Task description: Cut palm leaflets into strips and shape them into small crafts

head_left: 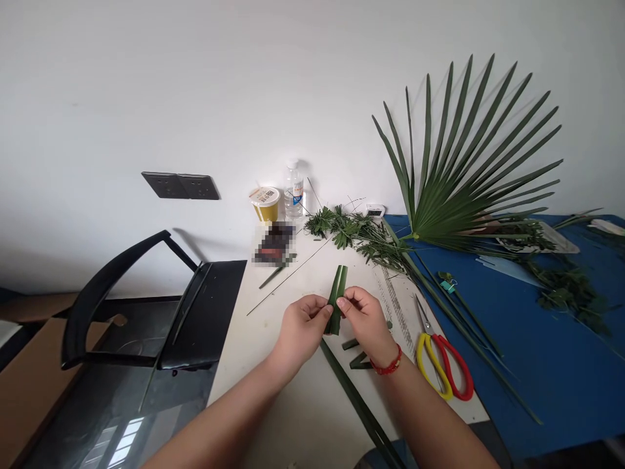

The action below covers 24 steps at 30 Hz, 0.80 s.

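Note:
My left hand (301,326) and my right hand (367,319) meet over the white table (293,404), both pinching a short folded strip of green palm leaf (336,296) that stands nearly upright between the fingertips. A red cord bracelet (388,365) circles my right wrist. A long dark leaf strip (359,407) runs along the table beneath my hands, and small cut leaf pieces (356,357) lie beside my right wrist. Scissors with one yellow and one red handle (442,365) rest just right of my right hand.
A large fan palm leaf (463,176) stands over the blue mat (547,339) at right. Leafy sprigs (351,231), a clear ruler (395,306), a yellow tub (265,203) and a water bottle (293,189) sit near the wall. A black chair (146,306) stands left.

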Available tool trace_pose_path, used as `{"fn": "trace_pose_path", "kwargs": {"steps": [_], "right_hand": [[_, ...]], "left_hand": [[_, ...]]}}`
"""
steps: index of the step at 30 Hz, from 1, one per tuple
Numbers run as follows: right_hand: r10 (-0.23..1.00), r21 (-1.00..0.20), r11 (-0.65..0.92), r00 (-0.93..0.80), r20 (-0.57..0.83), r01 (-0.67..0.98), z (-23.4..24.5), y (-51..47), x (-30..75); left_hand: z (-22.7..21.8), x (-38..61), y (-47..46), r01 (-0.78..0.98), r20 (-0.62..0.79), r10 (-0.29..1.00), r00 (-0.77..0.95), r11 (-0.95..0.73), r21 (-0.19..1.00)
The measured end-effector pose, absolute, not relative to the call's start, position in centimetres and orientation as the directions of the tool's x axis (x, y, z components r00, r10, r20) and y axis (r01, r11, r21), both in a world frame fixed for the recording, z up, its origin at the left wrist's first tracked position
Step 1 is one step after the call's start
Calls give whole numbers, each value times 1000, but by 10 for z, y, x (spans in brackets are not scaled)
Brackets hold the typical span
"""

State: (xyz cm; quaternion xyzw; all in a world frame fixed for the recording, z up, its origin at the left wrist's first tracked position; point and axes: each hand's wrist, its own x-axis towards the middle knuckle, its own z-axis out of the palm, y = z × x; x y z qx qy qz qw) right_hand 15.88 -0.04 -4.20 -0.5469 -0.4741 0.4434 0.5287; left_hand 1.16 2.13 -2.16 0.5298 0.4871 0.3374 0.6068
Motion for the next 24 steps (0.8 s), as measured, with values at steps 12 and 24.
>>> {"fn": "trace_pose_path", "kwargs": {"steps": [12,24], "right_hand": [[996,-998,-18,85,-12,67,-40,-5,158],[992,-997,-72,103,-70,19,-39,-2,170]], "left_hand": [[-26,9,21,232,-97,944,317,22,973],[-19,4,26,63,-138,962,235,127,990]]}}
